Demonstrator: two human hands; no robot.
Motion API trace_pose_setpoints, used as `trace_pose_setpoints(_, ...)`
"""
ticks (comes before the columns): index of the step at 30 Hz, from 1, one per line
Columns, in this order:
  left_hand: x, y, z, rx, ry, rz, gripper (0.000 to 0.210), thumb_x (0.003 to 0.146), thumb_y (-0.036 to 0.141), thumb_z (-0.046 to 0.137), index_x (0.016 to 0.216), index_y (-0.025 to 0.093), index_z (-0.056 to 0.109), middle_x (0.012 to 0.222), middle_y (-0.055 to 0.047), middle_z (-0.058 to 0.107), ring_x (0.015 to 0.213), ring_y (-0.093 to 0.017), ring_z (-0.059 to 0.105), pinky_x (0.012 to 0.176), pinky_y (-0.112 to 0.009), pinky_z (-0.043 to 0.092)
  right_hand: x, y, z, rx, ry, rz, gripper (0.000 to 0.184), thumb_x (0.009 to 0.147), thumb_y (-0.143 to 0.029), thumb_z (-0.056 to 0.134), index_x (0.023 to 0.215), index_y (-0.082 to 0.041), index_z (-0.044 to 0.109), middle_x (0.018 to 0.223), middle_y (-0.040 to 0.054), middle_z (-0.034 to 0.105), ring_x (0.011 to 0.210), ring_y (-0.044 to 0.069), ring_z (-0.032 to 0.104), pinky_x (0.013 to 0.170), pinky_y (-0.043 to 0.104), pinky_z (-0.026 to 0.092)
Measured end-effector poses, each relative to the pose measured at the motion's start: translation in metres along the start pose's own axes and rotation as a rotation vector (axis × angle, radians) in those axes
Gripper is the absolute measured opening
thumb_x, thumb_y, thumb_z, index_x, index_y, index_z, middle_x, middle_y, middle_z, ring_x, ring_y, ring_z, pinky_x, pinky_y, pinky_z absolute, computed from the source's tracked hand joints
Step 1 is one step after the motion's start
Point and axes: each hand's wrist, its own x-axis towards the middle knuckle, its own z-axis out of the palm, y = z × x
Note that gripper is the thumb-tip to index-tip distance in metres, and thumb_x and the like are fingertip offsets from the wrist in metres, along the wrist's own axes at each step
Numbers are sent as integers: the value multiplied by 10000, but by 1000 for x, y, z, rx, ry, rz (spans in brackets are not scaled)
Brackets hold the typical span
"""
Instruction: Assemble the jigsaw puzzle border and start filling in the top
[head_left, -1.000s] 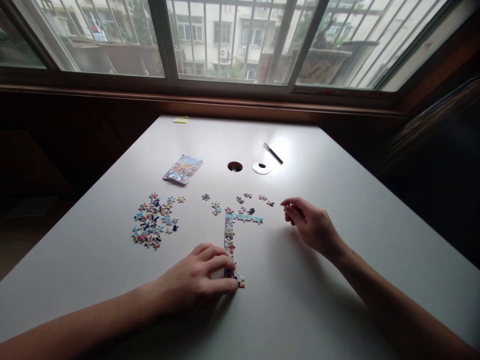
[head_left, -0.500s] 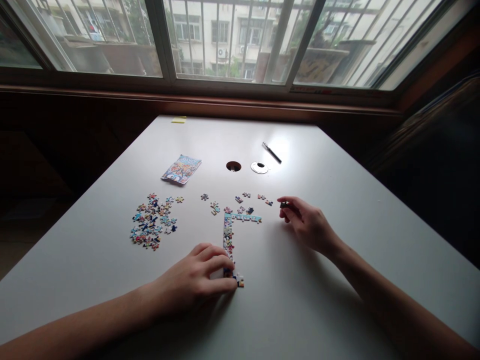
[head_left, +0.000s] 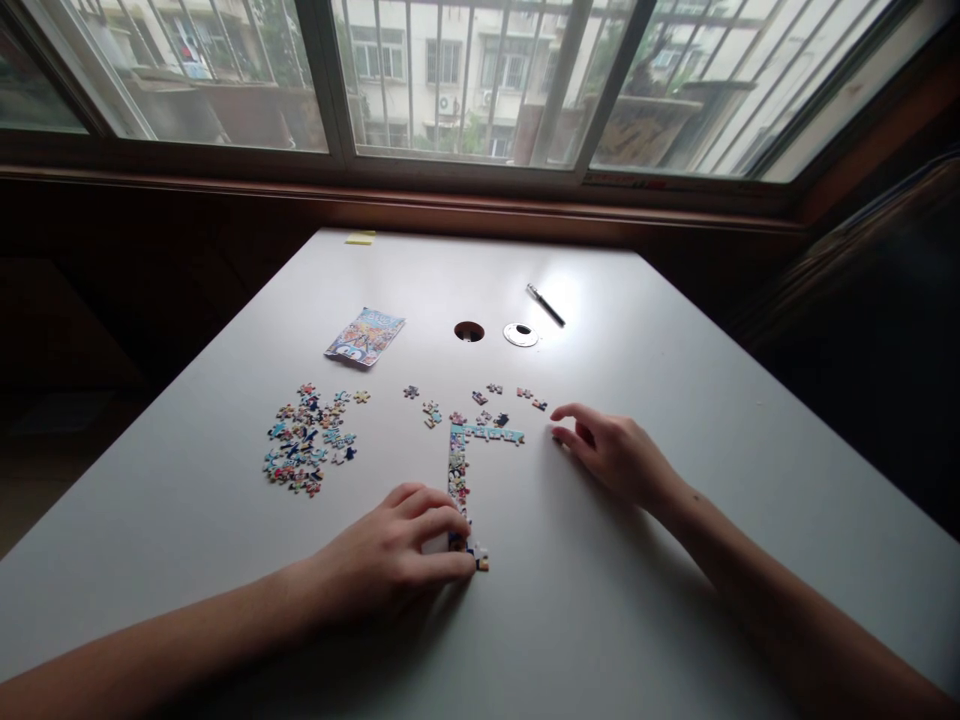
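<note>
An L-shaped run of joined jigsaw pieces lies on the white table, with a light-blue top row [head_left: 495,433] and a colourful left column [head_left: 457,470]. My left hand [head_left: 409,535] grips the column's lower end between thumb and fingers, covering part of it. Beside the thumb tip, a puzzle piece with white and orange on it [head_left: 481,560] shows at the bottom. To the right of the top row is my right hand [head_left: 611,445], its fingers curled. Its thumb and index tips are a little apart, and anything held further in is hidden. Several loose pieces [head_left: 539,405] lie near its fingertips.
A pile of loose puzzle pieces [head_left: 304,440] lies on the left. Further back are a printed picture sheet [head_left: 366,337], a round hole [head_left: 469,331] in the table [head_left: 675,340], a metallic ring-shaped cover [head_left: 520,335], a pen [head_left: 546,306] and a yellow note [head_left: 361,238].
My right hand has shifted slightly left and turned. The dark puzzle piece seen between its fingertips before is out of sight. My left hand keeps its place on the column.
</note>
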Motion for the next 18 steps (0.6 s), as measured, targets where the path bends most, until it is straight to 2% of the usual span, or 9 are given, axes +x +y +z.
trace_pose_setpoints(2,0,0,0,8,0,-2,234,981,181,483,1154,232,633,1169,-79,634,1137,-242,503,1000,-399,384,5,-5,1,47,65,-84,251,986,-369,494,1044,-224,690,788,37,663,670,170,574,656,302,439)
trace_pose_setpoints(4,-1,0,1,12,-2,-2,239,972,186,501,1163,238,635,1167,-75,634,1141,-243,501,1005,-399,385,15,-15,1,82,82,-221,240,987,-322,501,1009,-221,718,929,73,685,830,193,606,736,315,463)
trace_pose_setpoints(6,-1,0,2,14,-3,0,246,963,193,515,1172,244,635,1178,-75,630,1153,-245,498,1014,-400,385,29,-28,1,60,24,-323,212,965,-286,545,1066,-262,730,1018,74,679,956,217,599,787,332,465)
trace_pose_setpoints(8,-2,-1,3,20,-5,-6,247,959,199,524,1175,245,636,1186,-76,627,1158,-244,498,1020,-399,385,44,-41,1,41,-63,-364,196,938,-276,595,1068,-297,741,1028,63,670,961,217,591,809,343,464)
trace_pose_setpoints(11,-2,0,2,26,-16,-13,246,956,202,528,1171,247,639,1183,-73,632,1154,-246,503,1020,-400,387,64,-47,2,71,-188,-338,145,913,-267,621,958,-278,758,997,52,662,922,198,600,806,331,466)
trace_pose_setpoints(15,-2,0,1,21,-12,-4,259,958,197,521,1185,249,634,1185,-71,634,1150,-248,506,1017,-404,386,74,-34,4,107,-203,-207,135,895,-260,606,875,-201,725,1012,69,639,813,168,607,759,315,476)
trace_pose_setpoints(18,-2,1,1,12,-8,-10,257,952,187,528,1182,243,628,1187,-75,630,1151,-251,505,1013,-409,385,72,-22,4,93,-179,-167,146,897,-280,592,878,-173,689,1042,93,629,792,168,603,758,323,477)
